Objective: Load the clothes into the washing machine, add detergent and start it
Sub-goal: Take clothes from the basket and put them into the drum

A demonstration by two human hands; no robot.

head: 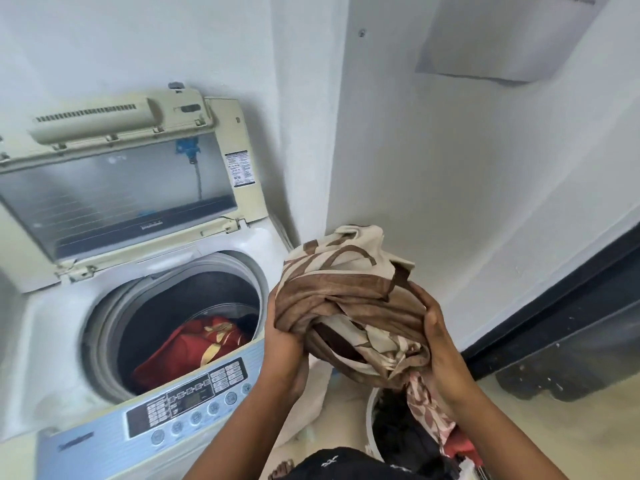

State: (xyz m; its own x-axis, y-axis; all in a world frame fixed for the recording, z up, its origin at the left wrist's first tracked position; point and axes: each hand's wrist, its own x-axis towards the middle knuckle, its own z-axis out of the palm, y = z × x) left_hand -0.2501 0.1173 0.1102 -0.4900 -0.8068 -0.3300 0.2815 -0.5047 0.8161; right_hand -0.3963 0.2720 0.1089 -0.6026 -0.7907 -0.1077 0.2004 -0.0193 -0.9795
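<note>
Since the washing machine (69,327) lid is propped open, you're cupping the bundled cloth (349,299) between left hand (282,344) and right hand (438,341), fingers curled around it, likely keeping loose ends gathered.

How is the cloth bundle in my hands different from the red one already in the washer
The brown-and-cream patterned cloth bundle is held up beside the machine, gripped by the left hand and right hand; the red cloth with gold trim lies inside the washer drum, untouched. Colours differ likewise. Both are crumpled fabric.
</note>
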